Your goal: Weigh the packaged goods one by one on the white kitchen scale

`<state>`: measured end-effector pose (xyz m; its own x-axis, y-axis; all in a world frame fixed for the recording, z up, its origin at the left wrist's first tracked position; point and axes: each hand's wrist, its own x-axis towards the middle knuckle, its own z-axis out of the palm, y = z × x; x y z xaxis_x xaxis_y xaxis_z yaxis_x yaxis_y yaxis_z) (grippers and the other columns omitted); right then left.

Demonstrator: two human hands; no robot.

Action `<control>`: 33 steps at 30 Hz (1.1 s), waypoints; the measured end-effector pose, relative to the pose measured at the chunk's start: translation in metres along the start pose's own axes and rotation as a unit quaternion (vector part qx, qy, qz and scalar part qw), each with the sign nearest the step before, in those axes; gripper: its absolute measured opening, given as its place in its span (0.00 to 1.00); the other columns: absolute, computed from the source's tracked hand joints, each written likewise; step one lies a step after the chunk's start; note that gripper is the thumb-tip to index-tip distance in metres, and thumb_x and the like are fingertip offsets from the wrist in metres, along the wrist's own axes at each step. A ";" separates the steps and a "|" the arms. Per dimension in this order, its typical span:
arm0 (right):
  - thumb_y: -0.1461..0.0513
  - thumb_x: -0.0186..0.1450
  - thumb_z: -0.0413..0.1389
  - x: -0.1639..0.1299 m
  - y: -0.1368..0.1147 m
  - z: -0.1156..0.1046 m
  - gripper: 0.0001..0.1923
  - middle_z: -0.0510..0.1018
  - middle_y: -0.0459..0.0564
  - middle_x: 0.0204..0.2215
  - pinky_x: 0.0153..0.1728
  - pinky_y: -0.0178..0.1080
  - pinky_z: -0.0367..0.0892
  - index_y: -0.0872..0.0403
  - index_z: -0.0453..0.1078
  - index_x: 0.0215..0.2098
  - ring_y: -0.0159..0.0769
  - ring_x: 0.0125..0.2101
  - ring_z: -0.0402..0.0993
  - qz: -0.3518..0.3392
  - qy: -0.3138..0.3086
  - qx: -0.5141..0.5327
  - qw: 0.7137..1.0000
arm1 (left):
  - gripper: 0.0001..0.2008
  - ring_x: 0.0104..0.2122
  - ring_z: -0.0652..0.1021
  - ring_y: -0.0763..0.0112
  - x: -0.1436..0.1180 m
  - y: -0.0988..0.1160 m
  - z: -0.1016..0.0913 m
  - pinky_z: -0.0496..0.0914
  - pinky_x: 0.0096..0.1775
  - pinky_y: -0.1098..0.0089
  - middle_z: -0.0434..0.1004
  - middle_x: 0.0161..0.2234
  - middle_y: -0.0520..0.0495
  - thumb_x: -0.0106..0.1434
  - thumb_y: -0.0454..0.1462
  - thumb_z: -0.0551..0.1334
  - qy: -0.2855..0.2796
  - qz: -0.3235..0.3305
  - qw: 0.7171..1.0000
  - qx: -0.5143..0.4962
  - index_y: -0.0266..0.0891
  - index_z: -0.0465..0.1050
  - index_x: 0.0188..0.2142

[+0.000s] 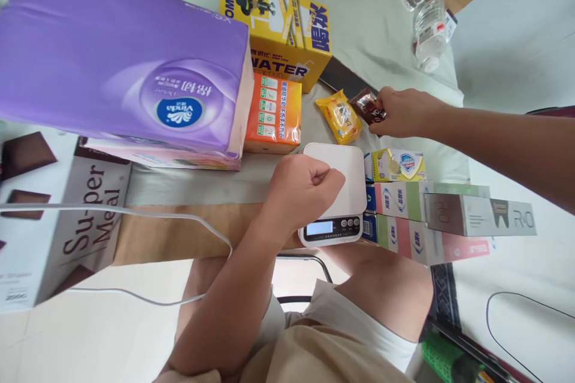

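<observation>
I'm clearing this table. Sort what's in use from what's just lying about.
In use:
right hand gripping the brown snack packet
left hand, a fist at the white scale

Lying about:
yellow packet
orange pack
purple tissue pack
yellow box
soap box
water bottles

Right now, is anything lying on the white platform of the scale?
No, the scale platform is bare; the left hand, a fist, rests at its edge.
</observation>
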<state>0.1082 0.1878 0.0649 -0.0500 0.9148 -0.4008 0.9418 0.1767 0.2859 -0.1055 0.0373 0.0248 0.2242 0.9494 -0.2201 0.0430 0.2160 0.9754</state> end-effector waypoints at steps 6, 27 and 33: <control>0.52 0.68 0.56 -0.001 -0.010 -0.007 0.14 0.77 0.60 0.49 0.43 0.48 0.70 0.52 0.73 0.45 0.52 0.48 0.77 0.013 -0.006 -0.033 0.999 | 0.18 0.21 0.48 0.79 -0.001 0.000 0.002 0.42 0.25 0.67 0.40 0.19 0.53 0.56 0.40 0.53 -0.001 0.009 1.000 -0.004 0.41 0.42 0.19; 0.53 0.62 0.64 -0.030 -0.042 -0.031 0.27 0.78 0.58 0.47 0.35 0.41 0.56 0.52 0.62 0.53 0.45 0.40 0.75 -0.093 0.021 -0.049 0.994 | 0.18 0.22 0.48 0.79 -0.005 0.002 -0.012 0.43 0.25 0.68 0.40 0.19 0.53 0.56 0.38 0.54 0.062 0.047 0.997 0.005 0.40 0.42 0.18; 0.52 0.62 0.62 -0.090 -0.052 -0.024 0.16 0.80 0.52 0.42 0.33 0.41 0.53 0.50 0.66 0.43 0.44 0.37 0.75 -0.245 -0.076 -0.158 0.954 | 0.19 0.20 0.48 0.80 -0.004 0.003 -0.014 0.44 0.23 0.69 0.41 0.18 0.54 0.56 0.37 0.56 0.086 0.072 0.993 -0.028 0.40 0.44 0.17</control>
<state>0.0562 0.1047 0.1073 -0.3877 0.6356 -0.6676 0.6696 0.6919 0.2700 -0.1203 0.0373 0.0281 0.0545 0.9951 -0.0819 -0.0333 0.0838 0.9959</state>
